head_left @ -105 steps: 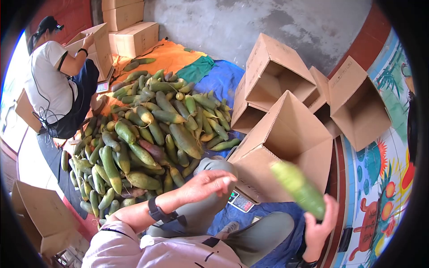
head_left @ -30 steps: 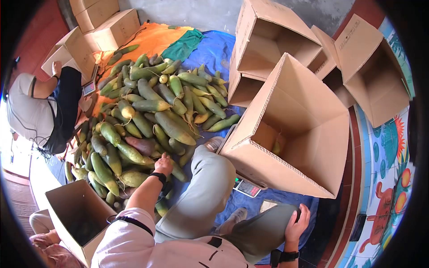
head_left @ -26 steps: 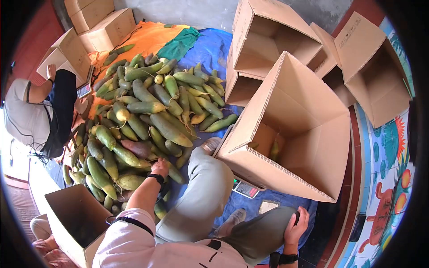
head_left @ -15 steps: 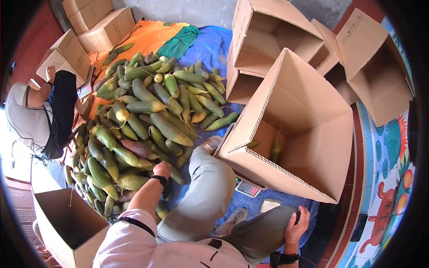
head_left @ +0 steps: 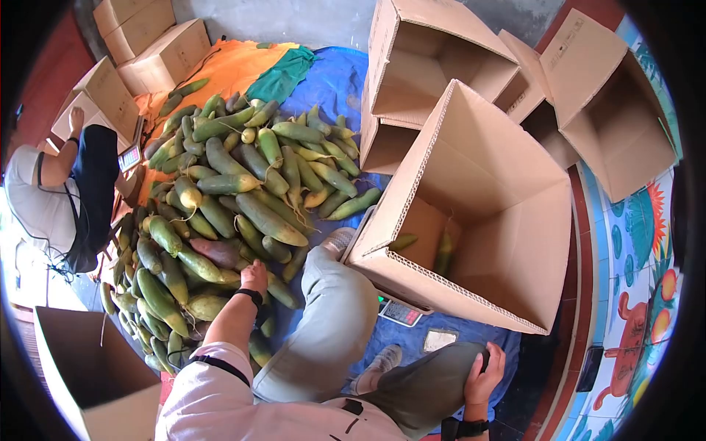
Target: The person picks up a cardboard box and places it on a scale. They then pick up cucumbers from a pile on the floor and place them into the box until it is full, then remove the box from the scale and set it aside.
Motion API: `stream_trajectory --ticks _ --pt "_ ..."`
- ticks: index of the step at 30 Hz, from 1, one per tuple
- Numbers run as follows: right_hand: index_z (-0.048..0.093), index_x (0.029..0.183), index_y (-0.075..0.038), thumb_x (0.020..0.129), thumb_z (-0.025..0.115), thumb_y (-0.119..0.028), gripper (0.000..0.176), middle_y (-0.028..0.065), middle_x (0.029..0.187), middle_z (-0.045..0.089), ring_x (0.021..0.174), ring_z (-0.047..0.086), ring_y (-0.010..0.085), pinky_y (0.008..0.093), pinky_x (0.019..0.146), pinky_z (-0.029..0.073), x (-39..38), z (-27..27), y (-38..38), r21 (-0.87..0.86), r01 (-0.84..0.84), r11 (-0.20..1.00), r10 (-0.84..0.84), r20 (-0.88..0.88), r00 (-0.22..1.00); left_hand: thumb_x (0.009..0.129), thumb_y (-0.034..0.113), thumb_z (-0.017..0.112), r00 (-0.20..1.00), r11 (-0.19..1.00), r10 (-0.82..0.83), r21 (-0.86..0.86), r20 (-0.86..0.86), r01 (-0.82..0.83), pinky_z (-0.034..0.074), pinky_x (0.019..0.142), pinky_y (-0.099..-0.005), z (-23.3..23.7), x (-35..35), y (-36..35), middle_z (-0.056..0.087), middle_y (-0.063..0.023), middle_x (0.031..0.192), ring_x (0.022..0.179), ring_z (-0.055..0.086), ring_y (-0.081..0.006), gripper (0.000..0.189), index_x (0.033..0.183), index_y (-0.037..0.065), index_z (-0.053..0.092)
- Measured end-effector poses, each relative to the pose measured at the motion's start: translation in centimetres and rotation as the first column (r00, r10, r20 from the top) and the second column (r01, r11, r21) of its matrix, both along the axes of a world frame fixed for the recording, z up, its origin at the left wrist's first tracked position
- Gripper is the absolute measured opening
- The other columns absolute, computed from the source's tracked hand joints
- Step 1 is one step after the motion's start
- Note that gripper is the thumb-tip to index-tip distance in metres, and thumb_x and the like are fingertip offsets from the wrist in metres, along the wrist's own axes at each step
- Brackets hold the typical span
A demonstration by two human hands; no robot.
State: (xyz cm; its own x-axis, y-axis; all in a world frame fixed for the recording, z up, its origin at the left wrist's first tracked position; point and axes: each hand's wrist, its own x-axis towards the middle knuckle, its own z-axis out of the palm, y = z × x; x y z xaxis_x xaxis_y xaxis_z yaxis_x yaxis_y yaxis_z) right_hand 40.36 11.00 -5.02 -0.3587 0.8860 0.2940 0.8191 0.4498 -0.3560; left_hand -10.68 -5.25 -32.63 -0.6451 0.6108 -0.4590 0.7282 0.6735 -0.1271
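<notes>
A large heap of green radishes (head_left: pixel 220 184), with a reddish one (head_left: pixel 215 252) among them, lies in front of me. My left hand (head_left: pixel 254 278) is down at the heap's near right side, fingers curled against a green radish (head_left: pixel 281 292); its fingertips are partly hidden. My right hand (head_left: pixel 484 373) rests on my right knee with fingers apart; a dark patch shows beside the thumb. Right of the heap stands a large uncovered cardboard box (head_left: pixel 507 198), with a few radishes (head_left: pixel 444 253) at its bottom. A scale's keypad (head_left: pixel 401 314) sits below the box.
More cardboard boxes (head_left: pixel 441 62) are stacked at the back right, others (head_left: pixel 165 59) at the back left. A box (head_left: pixel 95 360) stands at the lower left. Another person (head_left: pixel 51 184) sits at the left near a second scale (head_left: pixel 129 157). Blue sheeting (head_left: pixel 331 81) covers the floor.
The whole view has shifted slightly, so most things appear a little further left. My left hand stays at the same part of the heap. My right hand remains on the knee.
</notes>
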Motion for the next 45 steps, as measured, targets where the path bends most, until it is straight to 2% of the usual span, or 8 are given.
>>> stream_trajectory --ticks 6,11,17,21,26,30,37,45 --pt "0.056 0.11 0.002 0.081 0.056 -0.009 0.031 0.0208 0.106 0.057 0.099 0.054 0.0384 0.0437 0.09 0.042 -1.0 0.2 0.3 -0.009 -0.021 1.0 0.021 0.022 1.0 0.086 0.013 0.053 0.994 0.973 -0.095 -0.204 0.056 0.105 0.052 0.079 -0.0362 -0.5 0.1 0.1 0.063 -0.0116 0.111 0.102 0.063 -0.0258 0.026 0.11 0.009 0.062" --pt "0.057 0.109 0.003 0.081 0.055 -0.01 0.031 0.0208 0.106 0.057 0.098 0.054 0.0381 0.0437 0.089 0.043 -1.4 0.3 0.5 -0.004 -0.05 0.999 0.05 0.037 0.998 0.083 0.013 0.057 0.986 0.984 0.169 0.051 -0.013 -0.168 0.053 0.075 -0.0373 -1.9 1.7 -0.1 0.068 -0.0089 0.093 0.091 0.066 -0.0279 0.02 0.102 0.009 0.06" --pt "0.057 0.107 0.004 0.081 0.055 -0.01 0.029 0.0209 0.104 0.058 0.096 0.055 0.038 0.0439 0.088 0.043 -1.2 0.0 0.4 0.015 -0.043 0.999 0.043 0.007 0.999 0.083 0.013 0.055 0.999 0.993 -0.032 0.113 0.001 0.032 0.053 0.075 -0.0377 2.1 2.3 1.7 0.058 -0.012 0.115 0.098 0.062 -0.0282 0.024 0.106 0.008 0.056" --pt "0.057 0.106 0.004 0.084 0.053 -0.007 0.025 0.0217 0.104 0.057 0.096 0.056 0.0375 0.0421 0.089 0.043 -1.4 0.1 0.3 0.015 -0.04 0.999 0.04 -0.002 0.999 0.082 0.016 0.056 0.955 0.941 -0.067 0.3 -0.29 0.157 0.038 0.098 -0.0489 7.2 2.4 3.1 0.052 -0.0091 0.125 0.117 0.048 -0.0271 0.033 0.115 0.008 0.055" --pt "0.057 0.107 0.004 0.082 0.055 -0.008 0.029 0.0209 0.103 0.058 0.097 0.055 0.0378 0.0437 0.088 0.043 -1.3 -0.2 0.6 0.028 -0.037 0.999 0.037 -0.016 0.999 0.078 0.026 0.064 0.996 0.975 0.068 0.217 -0.066 -0.052 0.019 0.11 -0.0527 7.5 1.3 1.8 0.049 -0.0069 0.132 0.127 0.04 -0.0255 0.057 0.132 0.018 0.048" --pt "0.057 0.108 0.003 0.082 0.055 -0.008 0.028 0.0208 0.104 0.058 0.097 0.055 0.0378 0.0437 0.089 0.043 -1.1 0.1 0.2 0.006 -0.033 0.999 0.033 -0.006 0.999 0.074 0.039 0.067 0.956 0.913 0.195 0.396 -0.22 -0.095 0.033 0.104 -0.049 7.6 -1.2 1.6 0.048 -0.012 0.133 0.124 0.043 -0.0296 0.066 0.13 0.007 0.049" --pt "0.058 0.107 0.002 0.08 0.056 -0.007 0.028 0.0201 0.104 0.058 0.097 0.055 0.0371 0.0433 0.088 0.043 -1.8 -0.3 0.6 0.023 -0.042 0.999 0.042 0.003 0.999 0.069 0.043 0.076 0.825 0.638 0.39 0.526 0.409 -0.562 0.043 0.097 -0.0399 7.0 -3.4 5.1 0.053 -0.0207 0.125 0.116 0.051 -0.037 0.089 0.136 0.0 0.037" --pt "0.058 0.106 0.002 0.08 0.056 -0.007 0.027 0.0199 0.102 0.058 0.095 0.056 0.037 0.043 0.087 0.044 -1.6 0.0 0.5 0.037 -0.045 0.998 0.045 0.01 0.999 0.066 0.027 0.081 0.83 0.773 0.429 0.331 0.355 -0.541 0.047 0.094 -0.0387 6.8 -2.5 6.7 0.052 -0.02 0.122 0.113 0.055 -0.0332 0.07 0.121 0.005 0.043"
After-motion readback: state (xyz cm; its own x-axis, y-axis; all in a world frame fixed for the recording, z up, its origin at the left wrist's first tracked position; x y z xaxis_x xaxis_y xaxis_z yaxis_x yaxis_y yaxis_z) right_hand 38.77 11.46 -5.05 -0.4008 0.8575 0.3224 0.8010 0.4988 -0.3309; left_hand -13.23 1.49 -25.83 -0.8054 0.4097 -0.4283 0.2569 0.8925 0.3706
